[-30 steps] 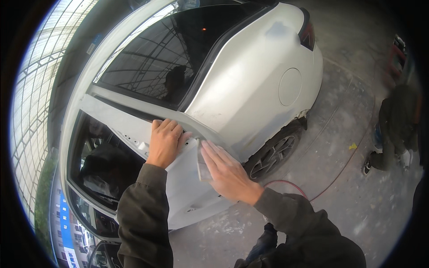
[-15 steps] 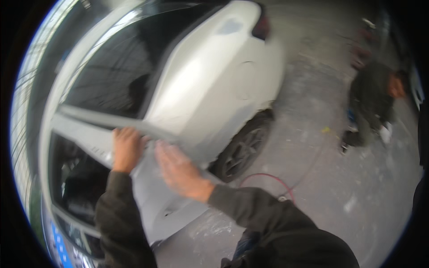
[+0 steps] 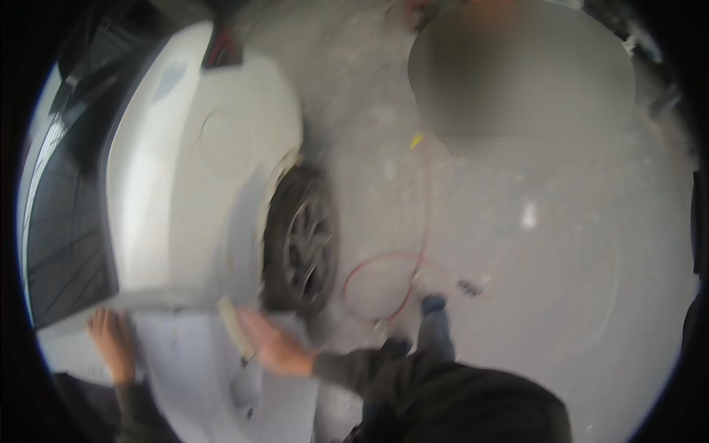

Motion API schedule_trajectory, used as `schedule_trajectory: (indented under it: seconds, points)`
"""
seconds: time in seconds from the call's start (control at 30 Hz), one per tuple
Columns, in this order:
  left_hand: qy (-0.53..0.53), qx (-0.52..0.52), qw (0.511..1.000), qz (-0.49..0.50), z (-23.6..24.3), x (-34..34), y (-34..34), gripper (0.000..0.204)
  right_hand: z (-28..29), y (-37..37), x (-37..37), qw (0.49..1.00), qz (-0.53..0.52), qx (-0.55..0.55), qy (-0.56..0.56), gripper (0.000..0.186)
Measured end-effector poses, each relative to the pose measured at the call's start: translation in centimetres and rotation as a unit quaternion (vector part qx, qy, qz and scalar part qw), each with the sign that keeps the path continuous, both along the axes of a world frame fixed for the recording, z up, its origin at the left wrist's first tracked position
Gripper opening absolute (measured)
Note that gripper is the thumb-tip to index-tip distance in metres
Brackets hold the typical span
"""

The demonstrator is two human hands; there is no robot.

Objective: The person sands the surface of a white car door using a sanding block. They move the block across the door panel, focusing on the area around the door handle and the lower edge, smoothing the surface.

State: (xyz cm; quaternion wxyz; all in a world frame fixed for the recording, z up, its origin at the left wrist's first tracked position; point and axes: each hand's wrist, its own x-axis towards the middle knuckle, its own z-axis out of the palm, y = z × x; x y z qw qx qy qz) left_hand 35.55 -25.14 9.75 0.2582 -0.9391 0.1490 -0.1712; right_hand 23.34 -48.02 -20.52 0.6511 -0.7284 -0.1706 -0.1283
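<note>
My left hand (image 3: 112, 344) is closed over the upper edge of a grey car door (image 3: 185, 354), close to its window frame. Farther right, my right hand (image 3: 275, 345) is at the outer face of the same door, blurred by motion. Its fingers meet a narrow, cream-coloured block (image 3: 236, 328), whose exact kind I cannot make out. Below the block is the door's handle recess (image 3: 247, 384). Beyond the door is the white rear side panel (image 3: 221, 162) of the car, with duller grey patches and a round fuel-flap outline.
A rear wheel (image 3: 306, 247) stands just past the door. On the grey floor, a red hose (image 3: 347, 284) loops beside it, with a dark fitting (image 3: 467, 286) at one end. A yellow piece (image 3: 416, 140) lies farther off. A blurred-out patch covers the upper right.
My view has swung right, so the car appears farther left. My right hand has turned and moved down the door's face; the cream block now shows. My left hand stays on the door edge.
</note>
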Motion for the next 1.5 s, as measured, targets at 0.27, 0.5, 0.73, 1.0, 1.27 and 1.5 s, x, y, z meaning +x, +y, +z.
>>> schedule_trajectory:
  seconds: [0.27, 0.5, 0.73, 1.0, 1.27, 1.5]
  points:
    - [-0.023, 0.047, 0.995, -0.090, 1.1, -0.2, -2.2, 0.029, -16.9, -2.0, -7.0, 0.979, -0.021, -0.106, 0.173, 0.073]
    - [-0.027, 0.061, 0.997, -0.037, 1.7, -0.1, -0.8, 0.030, -4.6, -1.8, -2.6, 0.993, -0.078, 0.077, 0.040, 0.082]
    - [-0.082, 0.052, 0.993, 0.071, 1.7, 0.5, -0.9, 0.044, -19.7, -4.2, -9.9, 0.970, -0.028, -0.090, 0.223, 0.065]
    - [-0.098, 0.029, 0.990, 0.099, 1.9, 0.0, -0.8, 0.043, -13.6, -10.4, -4.1, 0.972, 0.141, 0.080, 0.170, 0.014]
    - [-0.093, -0.006, 0.992, 0.080, 0.2, -0.2, -4.2, 0.041, -4.5, -8.2, 0.2, 0.965, 0.191, 0.170, 0.064, 0.012]
    - [-0.127, 0.015, 0.990, 0.061, -0.6, -0.2, -5.7, 0.049, -5.0, -7.5, -0.3, 0.970, 0.181, 0.155, 0.043, 0.010]
